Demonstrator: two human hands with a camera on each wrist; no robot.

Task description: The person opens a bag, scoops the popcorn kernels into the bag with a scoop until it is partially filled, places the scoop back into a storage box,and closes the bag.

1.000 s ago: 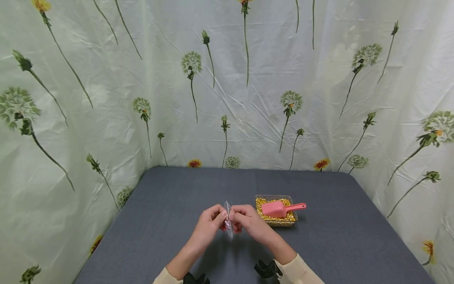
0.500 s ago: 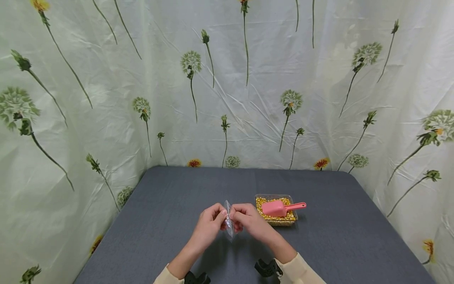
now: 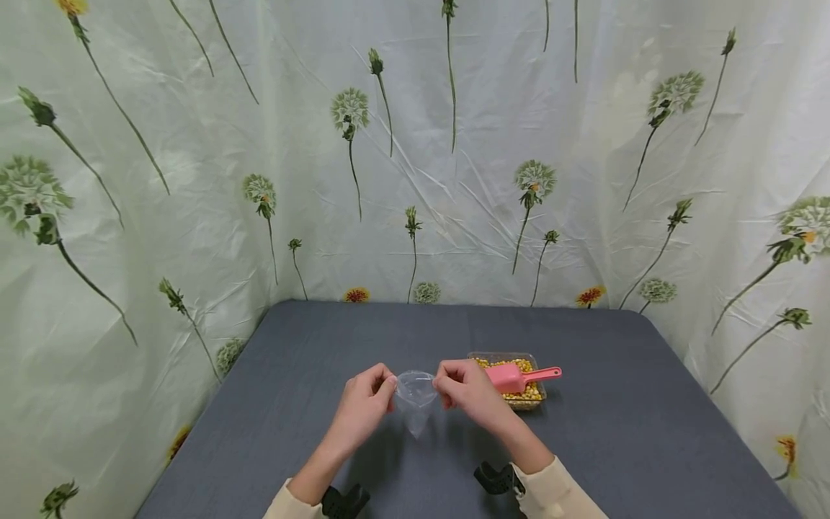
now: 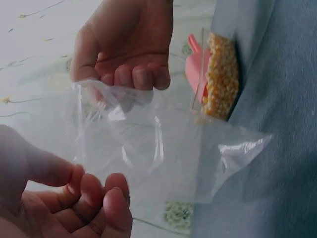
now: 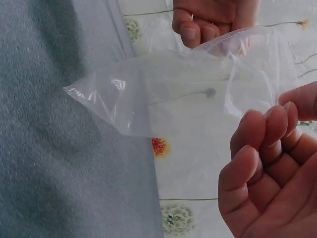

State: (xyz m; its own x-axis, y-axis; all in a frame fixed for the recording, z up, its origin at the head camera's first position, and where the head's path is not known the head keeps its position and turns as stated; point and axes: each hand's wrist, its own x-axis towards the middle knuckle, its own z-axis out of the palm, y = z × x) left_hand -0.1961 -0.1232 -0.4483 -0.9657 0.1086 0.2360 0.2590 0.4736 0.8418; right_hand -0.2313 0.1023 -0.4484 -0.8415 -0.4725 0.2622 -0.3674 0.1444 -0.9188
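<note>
A clear plastic bag hangs between my two hands above the table, its mouth spread wide and its pointed bottom corner downward. My left hand pinches one side of the rim between thumb and fingers. On the opposite side of the rim, my right hand pinches the film the same way. Nothing shows inside the bag in the left wrist view. Just beyond the right hand stands a clear container of yellow corn kernels, with a pink scoop lying on top, its handle pointing right.
A dark grey cloth covers the table. Behind it and along the sides hangs a pale curtain printed with dandelions. Black wrist straps sit at the cream sleeves.
Both hands have drawn apart, the left one to the left and the right one to the right. The bag's mouth has gone from a narrow slit to a wide round opening.
</note>
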